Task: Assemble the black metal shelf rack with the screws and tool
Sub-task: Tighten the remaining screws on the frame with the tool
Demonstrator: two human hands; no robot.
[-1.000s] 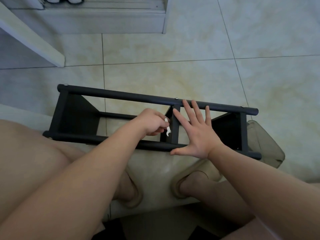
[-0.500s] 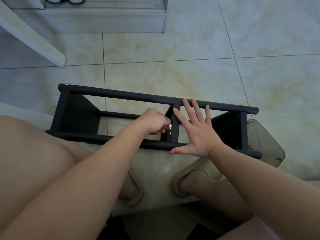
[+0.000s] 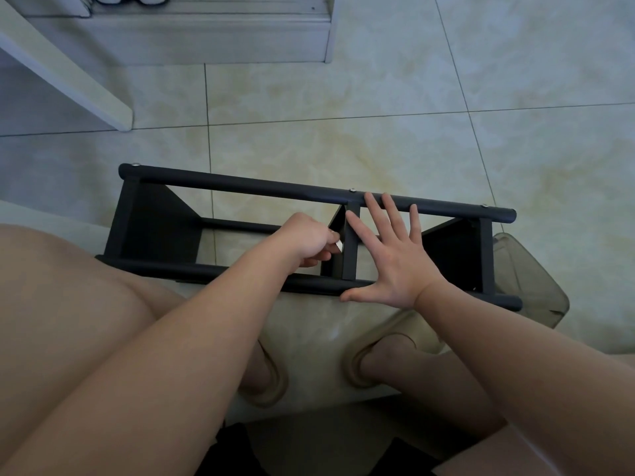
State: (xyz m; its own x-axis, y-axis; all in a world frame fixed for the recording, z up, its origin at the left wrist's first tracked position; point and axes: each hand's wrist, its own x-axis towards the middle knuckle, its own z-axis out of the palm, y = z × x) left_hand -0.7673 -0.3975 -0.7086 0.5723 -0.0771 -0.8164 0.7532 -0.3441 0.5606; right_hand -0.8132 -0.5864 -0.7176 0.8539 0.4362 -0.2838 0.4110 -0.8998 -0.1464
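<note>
The black metal shelf rack [image 3: 261, 188] lies on its side on the tiled floor in front of my knees. My left hand [image 3: 304, 240] reaches inside the frame, fingers curled round a small silver wrench [image 3: 338, 245] held against the left face of the middle panel [image 3: 349, 249]. Only the tool's tip shows. My right hand [image 3: 395, 261] lies flat with spread fingers over the middle panel and the far rail, thumb on the near rail. Screw heads [image 3: 351, 190] show on the far rail.
A clear plastic bin [image 3: 525, 280] stands just past the rack's right end. My feet in tan slippers [image 3: 374, 359] are below the rack. A white cabinet base [image 3: 178, 39] and a slanted white board [image 3: 65, 73] lie at the far left.
My left hand turned the wrench at the middle panel; its long end showed a second ago, and only the tip shows now. My right hand has stayed put.
</note>
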